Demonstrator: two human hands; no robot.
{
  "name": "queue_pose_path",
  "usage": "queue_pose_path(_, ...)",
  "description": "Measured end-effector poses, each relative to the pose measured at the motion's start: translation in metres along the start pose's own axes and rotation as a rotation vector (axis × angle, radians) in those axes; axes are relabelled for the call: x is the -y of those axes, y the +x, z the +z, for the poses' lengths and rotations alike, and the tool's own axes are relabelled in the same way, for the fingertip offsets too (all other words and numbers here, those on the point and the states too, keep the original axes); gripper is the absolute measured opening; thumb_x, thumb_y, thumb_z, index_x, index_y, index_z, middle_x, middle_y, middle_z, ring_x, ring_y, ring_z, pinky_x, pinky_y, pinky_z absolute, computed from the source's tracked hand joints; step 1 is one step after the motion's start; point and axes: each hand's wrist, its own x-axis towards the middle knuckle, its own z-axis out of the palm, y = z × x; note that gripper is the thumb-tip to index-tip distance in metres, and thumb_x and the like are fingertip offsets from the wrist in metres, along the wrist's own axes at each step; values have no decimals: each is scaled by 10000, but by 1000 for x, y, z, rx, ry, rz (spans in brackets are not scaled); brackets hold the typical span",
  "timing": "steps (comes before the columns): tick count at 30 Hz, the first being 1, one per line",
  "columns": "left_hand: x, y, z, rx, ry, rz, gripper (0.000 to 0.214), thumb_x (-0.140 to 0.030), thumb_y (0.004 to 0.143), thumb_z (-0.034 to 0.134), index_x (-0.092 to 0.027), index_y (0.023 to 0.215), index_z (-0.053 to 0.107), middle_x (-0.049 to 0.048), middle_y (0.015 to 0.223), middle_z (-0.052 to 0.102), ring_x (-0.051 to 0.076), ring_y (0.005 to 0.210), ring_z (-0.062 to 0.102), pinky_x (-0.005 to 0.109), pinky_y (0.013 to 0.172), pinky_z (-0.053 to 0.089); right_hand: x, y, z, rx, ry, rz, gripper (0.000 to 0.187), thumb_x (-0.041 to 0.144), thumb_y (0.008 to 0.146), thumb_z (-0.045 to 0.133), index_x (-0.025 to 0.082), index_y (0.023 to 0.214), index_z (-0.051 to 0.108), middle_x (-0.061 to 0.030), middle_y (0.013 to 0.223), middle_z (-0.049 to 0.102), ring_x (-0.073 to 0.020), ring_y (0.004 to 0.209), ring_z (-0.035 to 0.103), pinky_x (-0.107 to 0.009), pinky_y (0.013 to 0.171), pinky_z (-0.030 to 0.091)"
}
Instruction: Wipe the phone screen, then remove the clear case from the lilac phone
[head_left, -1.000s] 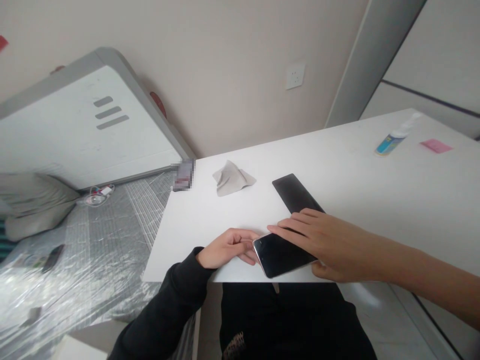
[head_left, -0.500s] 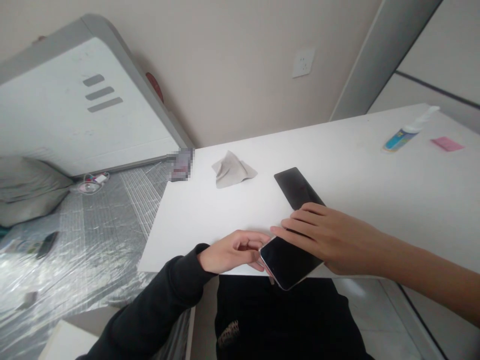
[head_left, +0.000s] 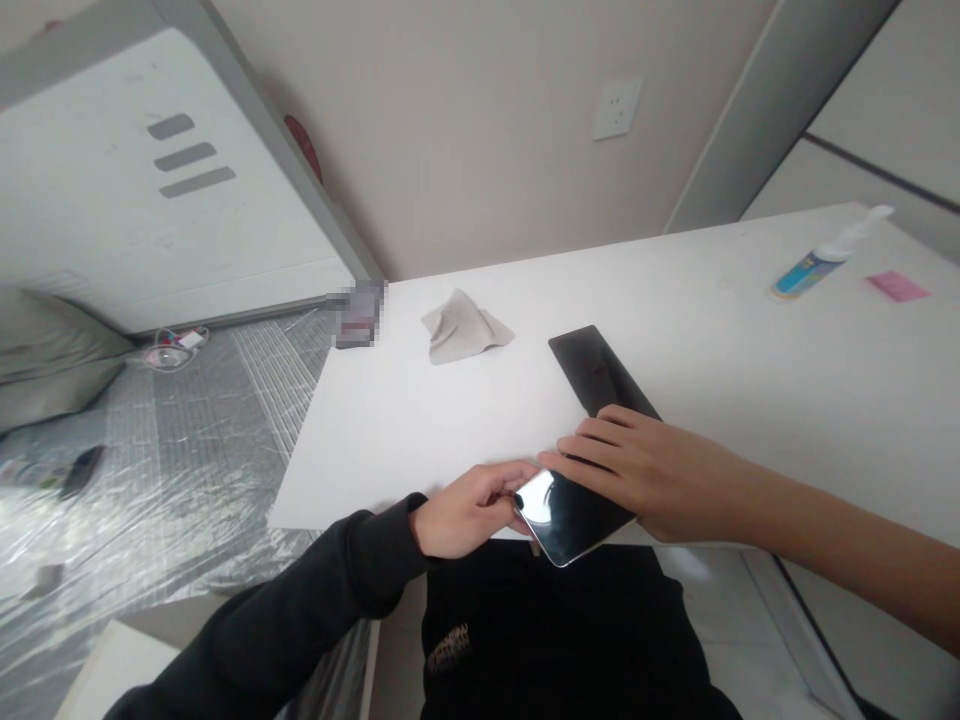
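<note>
One left hand [head_left: 466, 512] and one right hand [head_left: 651, 474] hold a phone [head_left: 579, 522] (glossy).

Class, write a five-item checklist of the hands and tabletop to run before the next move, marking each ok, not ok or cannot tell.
1. Left hand on the thin, black-screened phone: ok, fingers at its left edge.
2. Right hand at the phone: ok, fingers over its upper part.
3. Phone wholly within the white, straight-edged table in view: not ok, its lower corner shows past the near edge.
4. Flat, black rectangular slab fully visible: not ok, partly hidden.
5. Blue-labelled plastic bottle's fill level: cannot tell.
</note>
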Motion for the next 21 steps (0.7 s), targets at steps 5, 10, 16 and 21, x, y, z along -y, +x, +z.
queue_pose_path(5, 2, -1, -2, 10, -13, 24, 318, -4, 788, 570, -164, 1038, 683, 25, 945, 676, 155, 903, 690, 303, 870, 574, 0, 0, 0, 7, 7, 12, 616, 42, 729, 609, 84, 1342, 556, -161, 1131, 710, -302, 924, 623, -475, 857, 482)
queue_pose_path(10, 4, -2, -2, -7, -60, 24, 231, -57, 820, 629, -164, 1013, 698, 17, 885, 684, 142, 821, 679, 286, 817, 559, 1, 2, -3, -10, 86, 9, 692, 17, 680, 583, 66, 1368, 524, -167, 1145, 697, -309, 957, 615, -483, 880, 495)
queue_pose_path(16, 1, -10, -14, -35, -127, 53, 363, -280, 888, 697, -192, 1240, 672, 78, 947, 737, 206, 914, 711, 333, 840, 547, -15, -11, 0, -103, 158, 141, 768, 3, 697, 513, 114, 1455, 458, -169, 1237, 674, -320, 1073, 598, -508, 947, 484)
queue_pose_path(21, -8, -10, -5, -57, -67, 50, 565, -509, 960, 612, -292, 1469, 499, 119, 1281, 644, 213, 978, 709, 358, 861, 559, -7, -11, 9, -155, 361, 281, 729, 1, 720, 516, 158, 1429, 458, -156, 1241, 658, -304, 1119, 605, -510, 967, 500)
